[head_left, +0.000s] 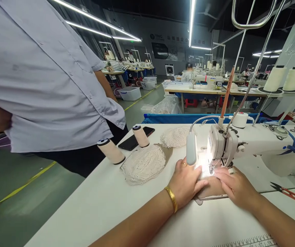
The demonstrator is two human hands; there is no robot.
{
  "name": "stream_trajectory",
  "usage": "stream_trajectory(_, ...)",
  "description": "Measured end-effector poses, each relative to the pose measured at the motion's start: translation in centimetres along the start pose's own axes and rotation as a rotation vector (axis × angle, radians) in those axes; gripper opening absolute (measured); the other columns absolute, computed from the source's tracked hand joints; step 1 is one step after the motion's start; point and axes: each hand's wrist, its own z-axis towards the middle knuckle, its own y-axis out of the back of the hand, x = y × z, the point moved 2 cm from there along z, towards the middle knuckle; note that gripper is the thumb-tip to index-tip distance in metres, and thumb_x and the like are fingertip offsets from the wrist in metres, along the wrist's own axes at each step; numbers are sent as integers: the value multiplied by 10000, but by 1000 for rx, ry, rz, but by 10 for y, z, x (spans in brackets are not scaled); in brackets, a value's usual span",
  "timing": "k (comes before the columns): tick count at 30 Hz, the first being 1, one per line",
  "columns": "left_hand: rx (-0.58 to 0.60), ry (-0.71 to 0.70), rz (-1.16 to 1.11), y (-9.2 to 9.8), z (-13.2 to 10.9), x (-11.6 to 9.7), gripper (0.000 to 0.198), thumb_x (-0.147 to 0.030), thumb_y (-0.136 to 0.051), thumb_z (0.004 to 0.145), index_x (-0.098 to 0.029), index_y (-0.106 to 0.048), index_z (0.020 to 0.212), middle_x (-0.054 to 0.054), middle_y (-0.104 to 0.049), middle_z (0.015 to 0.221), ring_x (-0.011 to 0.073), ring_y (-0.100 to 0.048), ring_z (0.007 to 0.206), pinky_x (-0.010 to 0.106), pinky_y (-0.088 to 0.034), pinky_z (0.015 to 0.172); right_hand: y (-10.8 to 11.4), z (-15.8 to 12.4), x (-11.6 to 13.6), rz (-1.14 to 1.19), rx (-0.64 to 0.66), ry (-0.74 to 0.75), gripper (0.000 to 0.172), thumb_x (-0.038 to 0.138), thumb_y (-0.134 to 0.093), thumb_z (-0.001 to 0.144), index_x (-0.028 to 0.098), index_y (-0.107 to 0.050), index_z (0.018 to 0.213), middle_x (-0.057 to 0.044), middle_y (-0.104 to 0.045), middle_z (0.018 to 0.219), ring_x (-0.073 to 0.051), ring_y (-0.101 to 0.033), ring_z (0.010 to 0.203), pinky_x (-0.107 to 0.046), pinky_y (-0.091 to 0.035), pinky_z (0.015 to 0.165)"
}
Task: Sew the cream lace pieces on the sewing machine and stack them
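Observation:
My left hand [186, 181], with a gold bangle at the wrist, lies flat with fingers stretched on a small beige fabric piece [210, 190] under the needle of the white sewing machine [252, 144]. My right hand [236, 187] rests on the same piece from the right, fingers flat and pointing at the presser foot. The machine's lamp [191, 149] lights the spot brightly, so the fabric at the needle is washed out.
A stack of lace-covered pieces [143, 164] and a second stack [174, 136] lie left of the machine. Two cream thread cones [110, 151] [140, 136] and a black phone [136, 138] are behind them. Red-handled snips [288, 193] lie right. A person in a pale shirt [42, 79] stands at the table's left edge.

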Motion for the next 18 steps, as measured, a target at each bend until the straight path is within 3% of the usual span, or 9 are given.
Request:
stream_trajectory(2, -25, -68, -102, 7, -3, -2, 477, -421, -561, 1047, -173, -599, 641, 80, -680, 841, 252, -608, 836, 450, -456, 858, 3, 3, 7, 115, 7, 70, 390, 65, -441, 996, 242, -613, 1297, -86, -754, 1175, -261, -678, 1091, -415, -583, 906)
stream_trajectory(4, -59, -127, -204, 11, -6, -4, 484, -341, -479, 1075, -176, -542, 624, 33, -621, 729, 185, -547, 707, 387, -431, 786, 6, 8, 14, 217, 62, 116, 320, 155, -452, 1055, 250, -585, 1330, -76, -743, 1163, -238, -668, 1093, -391, -565, 931)
stream_trajectory(8, -42, -155, -227, 7, -8, -3, 224, -203, -489, 1014, -191, -632, 841, 36, -657, 834, 198, -570, 775, 360, -420, 750, 9, 10, 17, 189, 194, 114, 190, 287, -445, 1110, 240, -628, 1133, -56, -712, 1048, -212, -641, 977, -359, -521, 875)
stream_trajectory(12, -3, -174, -203, -4, -11, -3, 233, -142, -516, 984, -201, -661, 811, 35, -636, 819, 195, -556, 754, 351, -427, 734, 11, 4, 4, 14, 191, 39, 342, 294, -428, 1119, 226, -561, 811, -21, -626, 798, -202, -545, 779, -355, -457, 767)
stream_trajectory(14, -30, -179, -214, -7, -12, -5, 218, -152, -547, 983, -202, -672, 811, 42, -660, 868, 200, -578, 796, 355, -447, 760, 12, 2, 2, 0, 159, 28, 337, 279, -422, 1117, 225, -568, 818, -23, -625, 781, -207, -540, 773, -365, -456, 778)
stream_trajectory(18, -98, -220, -249, -9, -10, -8, 148, -137, -610, 957, -226, -718, 1007, 48, -732, 1105, 234, -651, 1007, 390, -482, 885, 10, 2, 9, 110, 195, 67, 174, 249, -470, 1096, 250, -644, 1091, -46, -716, 1053, -218, -624, 957, -379, -484, 895)
